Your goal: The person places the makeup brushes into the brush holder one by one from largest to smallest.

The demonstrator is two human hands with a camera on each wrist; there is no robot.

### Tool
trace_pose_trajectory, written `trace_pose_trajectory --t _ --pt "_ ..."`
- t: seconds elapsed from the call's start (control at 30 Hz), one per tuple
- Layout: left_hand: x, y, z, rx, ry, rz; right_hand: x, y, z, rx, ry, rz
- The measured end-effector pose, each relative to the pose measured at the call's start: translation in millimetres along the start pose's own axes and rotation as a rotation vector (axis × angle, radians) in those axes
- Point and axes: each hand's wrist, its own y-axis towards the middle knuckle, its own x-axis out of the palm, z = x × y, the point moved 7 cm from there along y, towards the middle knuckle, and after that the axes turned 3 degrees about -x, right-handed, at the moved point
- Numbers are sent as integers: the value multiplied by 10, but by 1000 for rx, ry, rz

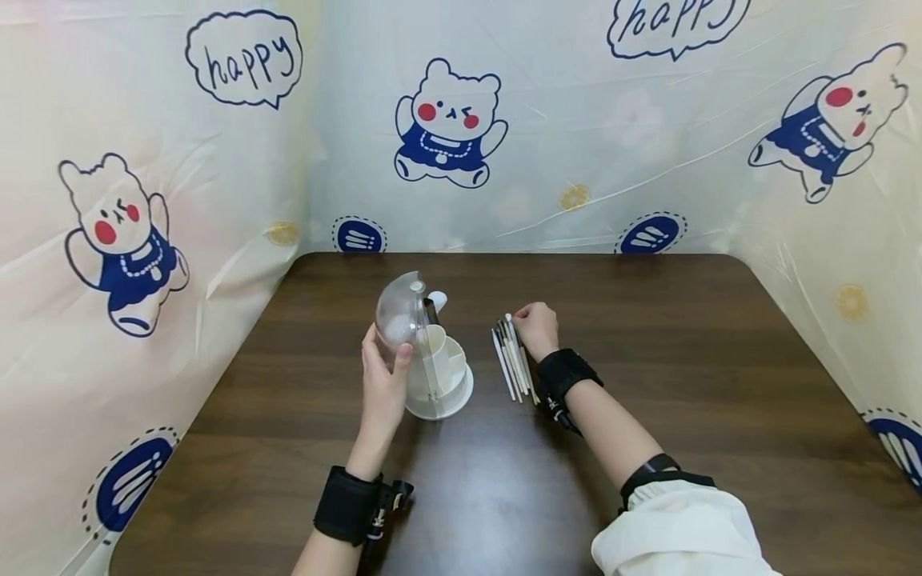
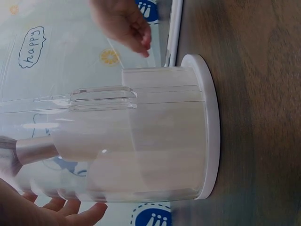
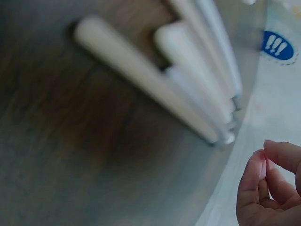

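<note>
A clear, domed brush holder (image 1: 399,312) stands upright on a round white base (image 2: 211,127) at the table's middle. My left hand (image 1: 385,382) grips its left side, thumb at the front and fingers curled behind the clear wall. Inside are white compartments (image 1: 454,360) and a brush (image 2: 37,149) with a shiny metal collar. To the right lies a small row of slim, pale-handled brushes (image 1: 513,364). By their far ends is my right hand (image 1: 539,326), its fingers curled and thumb tip meeting a fingertip. Nothing shows between them in the right wrist view.
Both hands work over a dark wooden table (image 1: 684,384). A pale printed curtain (image 1: 562,120) with cartoon bears rises behind it and along both sides. Each wrist wears a black strap (image 1: 349,506) with a small camera.
</note>
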Motion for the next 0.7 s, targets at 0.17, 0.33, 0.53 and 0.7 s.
trace_pose_trajectory --t 0.17,0.33,0.53,0.7 --pt "-5 1 0 1 2 1 50 17 83 4 -38 11" --pt "-1 -1 0 1 0 0 87 30 135 25 -37 13" --pt "2 3 -5 -3 7 -5 116 48 146 24 -53 12" --pt "-4 3 -9 -10 8 -7 152 69 155 39 -73 -18"
